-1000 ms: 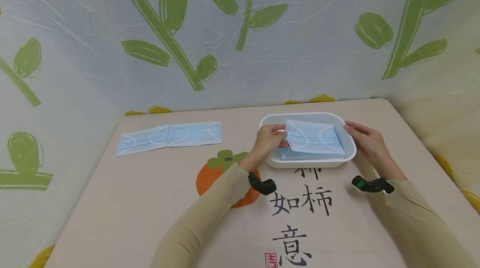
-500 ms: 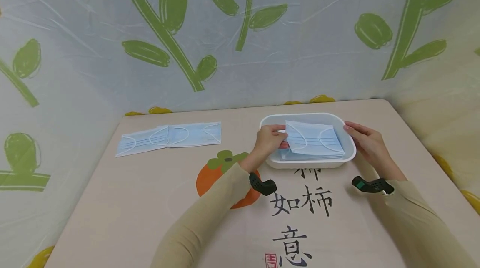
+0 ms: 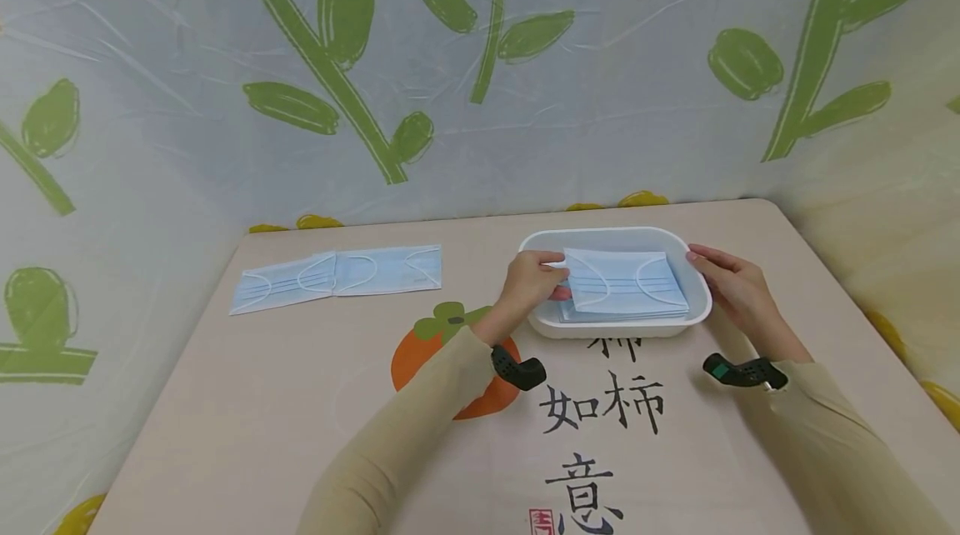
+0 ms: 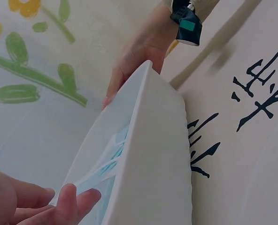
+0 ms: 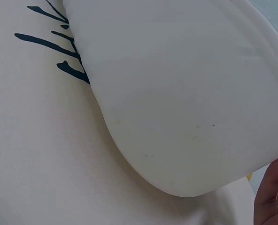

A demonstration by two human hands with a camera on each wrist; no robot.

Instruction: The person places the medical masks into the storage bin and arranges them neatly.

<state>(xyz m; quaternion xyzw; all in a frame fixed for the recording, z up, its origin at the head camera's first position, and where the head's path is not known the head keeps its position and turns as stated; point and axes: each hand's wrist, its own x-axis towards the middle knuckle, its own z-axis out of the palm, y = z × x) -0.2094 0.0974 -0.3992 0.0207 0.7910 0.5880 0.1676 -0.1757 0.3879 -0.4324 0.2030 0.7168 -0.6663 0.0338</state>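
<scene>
A white plastic tray (image 3: 697,306) with rounded corners stands right of the table's middle. Several light blue face masks lie stacked in it, with the top mask (image 3: 622,277) a little askew. My left hand (image 3: 528,281) reaches over the tray's left side, thumb and fingers at the top mask's left edge, pinching it. The left wrist view shows these fingertips (image 4: 89,197) close to the mask and its white ear loop. My right hand (image 3: 738,285) holds the tray's right rim. The right wrist view shows mostly the tray's outer wall (image 5: 176,112), with some fingers (image 5: 273,190) at the edge.
Two more blue face masks lie on the table (image 3: 300,418) at the left: one mask (image 3: 281,285) slightly overlaps the other mask (image 3: 390,270). A flower-patterned curtain (image 3: 570,127) hangs behind the table. A persimmon (image 3: 487,402) and dark characters are printed on the tabletop.
My left hand has shifted slightly left, and the top mask has come left and lower with it, lying flatter on the stack. The right hand and the tray stay where they were.
</scene>
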